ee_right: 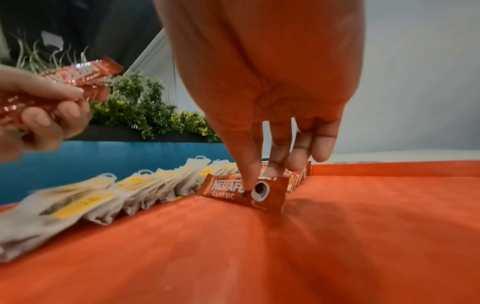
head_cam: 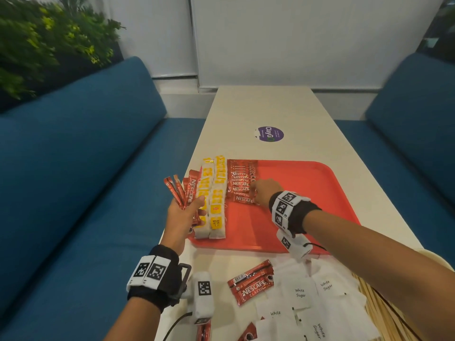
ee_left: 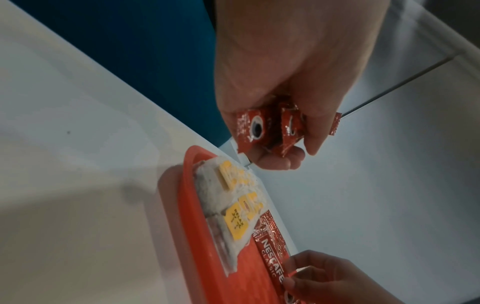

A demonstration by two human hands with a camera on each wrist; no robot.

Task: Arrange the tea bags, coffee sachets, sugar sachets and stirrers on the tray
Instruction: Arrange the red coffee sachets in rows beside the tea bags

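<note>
A red tray [head_cam: 307,193] lies on the white table [head_cam: 270,107]. Two rows of tea bags [head_cam: 216,203] with yellow tags run along its left side, and beside them is a column of overlapping red coffee sachets [head_cam: 240,179]. My right hand [head_cam: 254,193] pinches the nearest coffee sachet [ee_right: 226,189] of that column, thumb on its front and fingers behind, its lower edge on the tray. Over the tray's left edge, my left hand [head_cam: 200,206] grips a fan of several coffee sachets [head_cam: 182,193], whose ends show in the left wrist view [ee_left: 255,129].
Near the table's front edge lie loose coffee sachets [head_cam: 251,285], a spread of white sugar sachets [head_cam: 300,292] and wooden stirrers [head_cam: 376,306] at the right. A purple sticker [head_cam: 269,134] sits beyond the tray. Blue sofas [head_cam: 73,168] flank the table.
</note>
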